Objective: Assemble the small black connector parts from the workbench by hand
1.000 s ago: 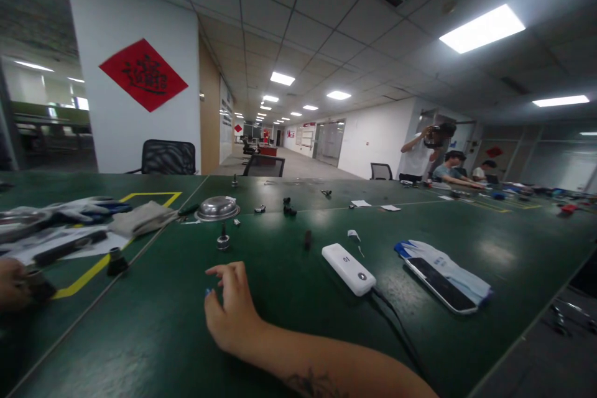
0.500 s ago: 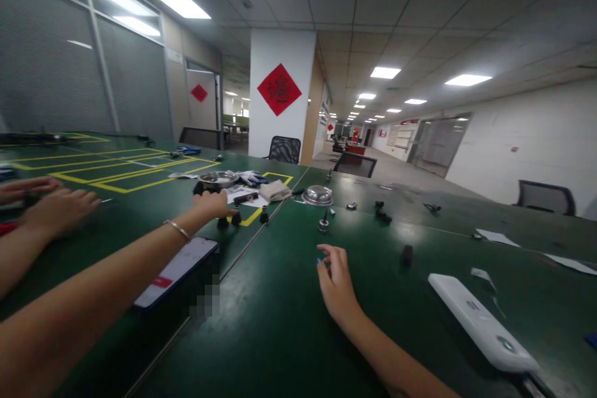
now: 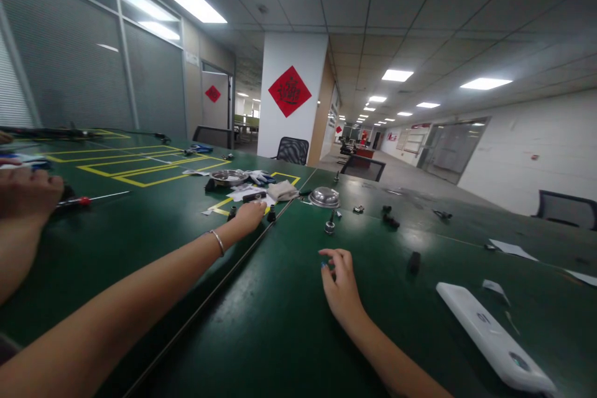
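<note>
Head view, only one: my left hand [image 3: 249, 216] is stretched far out over the green desk [image 3: 280, 329], knuckles up. It sits between two small black parts, one [image 3: 271, 215] just beside it on the right and the other black part [image 3: 232, 213] on the left. The left grip is turned away from the camera, so I can't tell if it is closed on anything. My right hand [image 3: 342, 283] rests near me with fingertips down. Its grip is loose and half curled and holds nothing; the blue speck at the thumb is probably a nail, too small to be sure. A metal post [image 3: 329, 226] and a steel dish [image 3: 324, 198] lie beyond it, and a white device [image 3: 494, 339] lies to the right. My judgement is that the black parts are light, rigid, maybe rubbery and prone to roll; pinch them low at the base. A co-worker's hand [image 3: 25, 196] is at far left by a red-handled screwdriver [image 3: 77, 202].
</note>
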